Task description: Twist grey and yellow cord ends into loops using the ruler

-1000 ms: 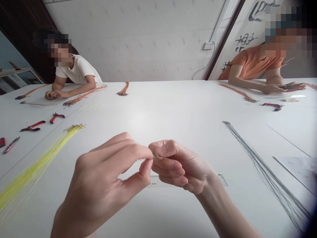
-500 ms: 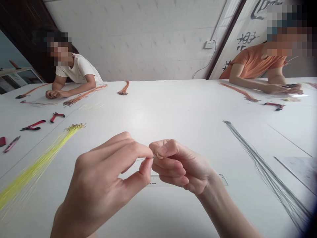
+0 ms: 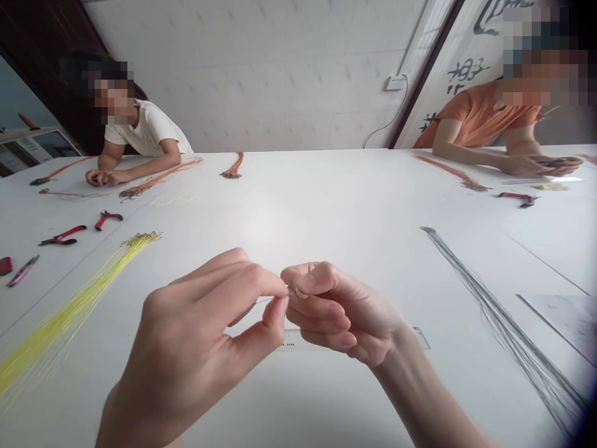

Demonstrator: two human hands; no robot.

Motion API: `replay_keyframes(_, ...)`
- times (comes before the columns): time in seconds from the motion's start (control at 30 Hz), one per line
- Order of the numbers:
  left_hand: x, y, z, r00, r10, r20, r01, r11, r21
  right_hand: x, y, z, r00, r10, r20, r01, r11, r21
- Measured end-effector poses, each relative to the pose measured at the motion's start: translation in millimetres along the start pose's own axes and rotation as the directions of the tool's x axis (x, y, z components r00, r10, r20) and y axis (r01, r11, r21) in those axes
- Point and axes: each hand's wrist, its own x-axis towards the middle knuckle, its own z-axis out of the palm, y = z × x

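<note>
My left hand (image 3: 205, 336) pinches a thin cord between thumb and forefinger; a short stretch of the cord (image 3: 265, 301) shows behind the fingertips. Right against it, my right hand (image 3: 336, 308) is closed on a small gold-coloured metal ring or hook (image 3: 301, 292), gripped between thumb and forefinger with the other fingers curled. The fingertips of both hands nearly meet, and they hide most of the cord's end. Below the hands a clear ruler (image 3: 291, 341) lies on the white table (image 3: 298, 404), partly covered by them.
Yellow cords (image 3: 93, 305) with metal hooks lie at left, grey cords (image 3: 485, 298) at right. Red-handled pliers (image 3: 63, 236) and a pink cutter (image 3: 23, 271) are far left. Orange cord bundles (image 3: 232, 168) lie across the table, where two people lean, one in white (image 3: 156, 124), one in orange (image 3: 471, 118).
My hands keep almost the same pose, both still pinching at the same spot. The hands of the person in orange have shifted slightly to the right.
</note>
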Motion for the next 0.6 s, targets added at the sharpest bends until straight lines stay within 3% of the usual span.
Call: replay_keyframes(0.6,-2.1,0.0,-0.6,1.0,-0.019,0.012,0.019,1.0,-0.01,0.5,0.5,0.1,1.0,-0.021,-0.018,0.02,1.0,-0.018)
